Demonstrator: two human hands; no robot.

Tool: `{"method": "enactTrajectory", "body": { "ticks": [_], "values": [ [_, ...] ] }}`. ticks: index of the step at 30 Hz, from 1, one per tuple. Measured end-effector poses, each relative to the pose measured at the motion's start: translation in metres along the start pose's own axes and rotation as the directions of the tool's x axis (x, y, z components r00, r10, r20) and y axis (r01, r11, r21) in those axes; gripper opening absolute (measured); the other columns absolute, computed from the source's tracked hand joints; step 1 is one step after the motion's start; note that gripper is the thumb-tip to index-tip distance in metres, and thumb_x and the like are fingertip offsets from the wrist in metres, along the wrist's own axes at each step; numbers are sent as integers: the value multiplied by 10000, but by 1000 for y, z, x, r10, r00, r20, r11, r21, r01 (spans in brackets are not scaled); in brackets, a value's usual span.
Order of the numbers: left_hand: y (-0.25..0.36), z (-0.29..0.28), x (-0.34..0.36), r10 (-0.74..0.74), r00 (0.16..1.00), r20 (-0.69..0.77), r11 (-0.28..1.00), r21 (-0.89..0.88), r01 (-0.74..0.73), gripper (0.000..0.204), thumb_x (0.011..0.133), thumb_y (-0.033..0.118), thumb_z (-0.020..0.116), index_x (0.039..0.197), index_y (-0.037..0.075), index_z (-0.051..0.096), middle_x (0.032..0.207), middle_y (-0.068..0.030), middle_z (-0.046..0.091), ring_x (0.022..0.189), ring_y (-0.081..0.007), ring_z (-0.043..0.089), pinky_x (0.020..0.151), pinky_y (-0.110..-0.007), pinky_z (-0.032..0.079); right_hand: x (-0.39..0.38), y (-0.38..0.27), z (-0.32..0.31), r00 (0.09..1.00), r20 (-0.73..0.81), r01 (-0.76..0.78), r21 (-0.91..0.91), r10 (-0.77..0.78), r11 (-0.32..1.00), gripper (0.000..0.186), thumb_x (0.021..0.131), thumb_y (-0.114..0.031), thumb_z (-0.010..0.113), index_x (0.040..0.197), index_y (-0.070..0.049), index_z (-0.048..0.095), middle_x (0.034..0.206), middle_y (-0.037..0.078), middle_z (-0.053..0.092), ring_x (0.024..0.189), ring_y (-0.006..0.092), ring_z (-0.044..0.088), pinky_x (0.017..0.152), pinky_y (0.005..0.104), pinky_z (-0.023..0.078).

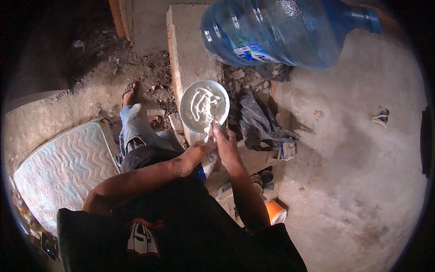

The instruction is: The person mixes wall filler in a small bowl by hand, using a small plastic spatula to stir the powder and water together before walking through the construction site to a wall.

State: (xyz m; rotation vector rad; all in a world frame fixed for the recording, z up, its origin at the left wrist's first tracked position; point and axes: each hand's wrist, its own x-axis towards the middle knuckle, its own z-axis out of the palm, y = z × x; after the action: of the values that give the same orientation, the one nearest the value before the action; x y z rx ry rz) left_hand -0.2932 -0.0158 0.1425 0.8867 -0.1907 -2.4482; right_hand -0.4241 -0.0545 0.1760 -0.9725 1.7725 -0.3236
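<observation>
A round pale bowl stands on a concrete ledge in front of me. Inside it lie long, soft-looking white strips, smeared with a white paste or powder. At the bowl's near rim, a limp white piece hangs between my two hands; I cannot tell what it is. My right hand pinches its upper part beside the rim. Below and to the left, my left hand is closed round the lower end, its fingertips partly hidden.
A large blue water jug lies on its side beyond the bowl. Dark crumpled cloth sits to the right, with an orange-and-white container lower down. A quilted mattress is at left. Rubble covers the ground near the ledge.
</observation>
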Motion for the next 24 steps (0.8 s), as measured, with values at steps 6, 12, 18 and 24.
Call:
{"method": "enactTrajectory", "body": {
  "ticks": [6, 12, 18, 24],
  "values": [
    [-24, -18, 4, 114, 985, -129, 993, 50, -109, 283, 977, 231, 447, 1065, 10, 601, 985, -54, 616, 898, -125, 554, 806, -289, 448, -25, 18, -4, 988, -12, 149, -231, -156, 961, 482, 917, -376, 553, 1133, 55, 575, 1058, 192, 628, 955, 257, 595, 847, 361, 455],
    [-23, -9, 9, 237, 934, -268, 917, 380, -124, 590, 974, 484, 393, 1030, -67, 596, 847, -142, 633, 800, -210, 556, 781, -365, 451, -42, -12, -8, 966, 200, 184, -91, -163, 979, 309, 945, -113, 521, 1212, 41, 541, 1090, 104, 616, 971, 113, 538, 855, 269, 440],
    [-15, -1, 13, 325, 903, -282, 844, 518, -142, 626, 972, 494, 369, 995, -97, 573, 849, -256, 618, 859, -338, 601, 814, -414, 445, -28, 26, -2, 927, 27, 374, -132, -374, 918, 310, 904, -123, 564, 1134, 84, 567, 1031, 213, 642, 938, 237, 622, 807, 313, 480],
    [-1, 5, 3, 345, 912, -224, 774, 617, -141, 490, 973, 364, 385, 963, -95, 556, 894, -316, 600, 886, -446, 592, 779, -459, 454, -29, 33, 1, 821, -107, 515, -285, -560, 809, 344, 910, -215, 557, 1092, 76, 589, 989, 223, 647, 909, 269, 631, 810, 347, 479]
  ]
}}
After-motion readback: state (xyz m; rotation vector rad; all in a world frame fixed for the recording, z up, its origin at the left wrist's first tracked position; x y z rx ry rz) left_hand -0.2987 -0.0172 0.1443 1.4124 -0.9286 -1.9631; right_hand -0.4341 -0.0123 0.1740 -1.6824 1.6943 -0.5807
